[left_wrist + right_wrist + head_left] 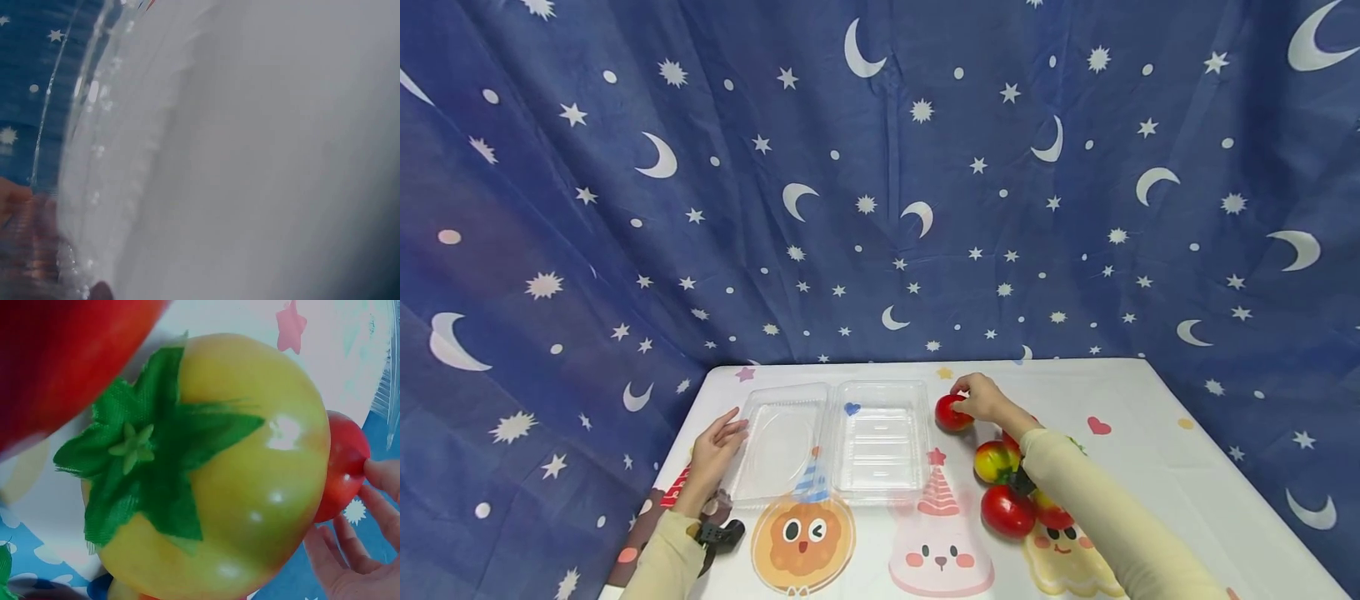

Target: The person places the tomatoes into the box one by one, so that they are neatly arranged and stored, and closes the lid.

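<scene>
A clear plastic box [880, 450] lies opened flat, its lid [775, 446] folded out to the left. My left hand [715, 450] rests at the lid's left edge, fingers relaxed; in the left wrist view its fingers [34, 244] show through the clear plastic. At the box's far right, my right hand [981, 400] grips a red tomato [952, 414] from above. The right wrist view shows thumb and fingers around that tomato [344, 465]. Nearer my right forearm are a yellow-green tomato [995, 462] with a green leafy top and a red tomato [1007, 512].
Another red-yellow tomato [1054, 512] lies partly under the right forearm, with more red fruit partly hidden behind the arm. The white tablecloth [1120, 483] has cartoon prints. A blue star-and-moon curtain [880, 250] hangs behind the table.
</scene>
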`<state>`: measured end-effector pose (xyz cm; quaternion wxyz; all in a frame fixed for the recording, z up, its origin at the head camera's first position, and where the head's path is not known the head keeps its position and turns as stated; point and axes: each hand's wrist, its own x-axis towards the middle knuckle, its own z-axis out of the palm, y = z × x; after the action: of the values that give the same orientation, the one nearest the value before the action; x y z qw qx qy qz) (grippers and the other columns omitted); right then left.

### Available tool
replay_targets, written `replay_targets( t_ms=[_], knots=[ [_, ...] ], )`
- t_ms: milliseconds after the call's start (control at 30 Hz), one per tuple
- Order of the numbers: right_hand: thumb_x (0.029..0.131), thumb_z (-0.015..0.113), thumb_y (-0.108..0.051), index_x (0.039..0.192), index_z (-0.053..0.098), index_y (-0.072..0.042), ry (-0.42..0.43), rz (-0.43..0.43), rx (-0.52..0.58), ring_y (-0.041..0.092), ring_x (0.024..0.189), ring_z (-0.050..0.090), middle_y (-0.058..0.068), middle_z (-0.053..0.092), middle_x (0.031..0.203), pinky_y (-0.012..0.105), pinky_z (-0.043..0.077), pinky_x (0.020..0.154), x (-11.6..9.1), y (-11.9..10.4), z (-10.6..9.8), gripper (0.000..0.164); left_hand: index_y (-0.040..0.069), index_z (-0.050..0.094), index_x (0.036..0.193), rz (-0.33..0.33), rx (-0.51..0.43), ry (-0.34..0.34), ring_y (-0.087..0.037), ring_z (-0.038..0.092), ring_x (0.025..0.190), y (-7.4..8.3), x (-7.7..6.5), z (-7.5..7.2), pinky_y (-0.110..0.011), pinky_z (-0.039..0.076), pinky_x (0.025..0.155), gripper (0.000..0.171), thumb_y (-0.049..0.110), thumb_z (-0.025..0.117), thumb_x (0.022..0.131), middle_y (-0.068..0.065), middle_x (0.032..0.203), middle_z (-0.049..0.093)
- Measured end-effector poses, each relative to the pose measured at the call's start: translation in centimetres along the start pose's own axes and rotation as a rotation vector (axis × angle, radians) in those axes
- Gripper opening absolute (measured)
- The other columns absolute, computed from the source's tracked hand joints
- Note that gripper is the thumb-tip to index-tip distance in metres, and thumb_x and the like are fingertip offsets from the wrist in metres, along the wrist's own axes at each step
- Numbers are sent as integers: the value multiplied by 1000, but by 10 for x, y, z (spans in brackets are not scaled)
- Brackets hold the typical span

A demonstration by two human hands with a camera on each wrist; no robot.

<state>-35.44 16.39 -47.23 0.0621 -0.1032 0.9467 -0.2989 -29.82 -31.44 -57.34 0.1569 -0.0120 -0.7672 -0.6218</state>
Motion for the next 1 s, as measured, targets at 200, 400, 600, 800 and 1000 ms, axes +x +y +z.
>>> replay_targets(
  t_ms=[200, 400, 600, 800, 1000],
  knots=[
    [86, 70, 3, 101, 72, 1, 21, -14, 7, 27, 89, 61, 15, 69, 101, 39, 57, 80, 3, 2, 1, 16, -6, 49, 140, -15, 7, 4, 4, 62, 90, 2, 1, 0, -9, 46, 75, 51, -4, 63, 92, -33, 121, 61],
    [87, 70, -3, 106, 71, 2, 12, -11, -20, 27, 90, 60, 16, 67, 103, 39, 57, 81, 3, 0, 3, 19, -5, 49, 140, -25, 13, 0, 2, 63, 89, 3, 0, 0, -9, 46, 75, 49, 0, 63, 94, -32, 122, 61],
    [82, 77, -9, 124, 61, 5, -10, -31, -53, 32, 102, 59, 20, 63, 117, 45, 52, 91, 4, -1, 5, 47, -5, 50, 140, -18, 12, 0, 3, 62, 88, 4, -3, -2, -9, 47, 74, 49, -2, 63, 93, -32, 122, 61],
    [73, 86, -8, 134, 53, 1, -43, -5, -121, 35, 108, 56, 20, 58, 118, 50, 51, 92, 4, 0, 12, 70, -6, 50, 139, -12, 0, 7, 1, 64, 89, 1, -4, -2, -10, 47, 75, 48, -3, 63, 93, -33, 121, 61],
    [69, 88, -8, 136, 51, -3, 18, 25, -250, 37, 110, 53, 21, 56, 120, 55, 50, 91, 6, -1, 18, 76, -5, 50, 140, -12, -4, 0, -3, 65, 92, 1, -2, -1, -10, 47, 77, 47, -1, 62, 94, -33, 123, 61]
  ],
)
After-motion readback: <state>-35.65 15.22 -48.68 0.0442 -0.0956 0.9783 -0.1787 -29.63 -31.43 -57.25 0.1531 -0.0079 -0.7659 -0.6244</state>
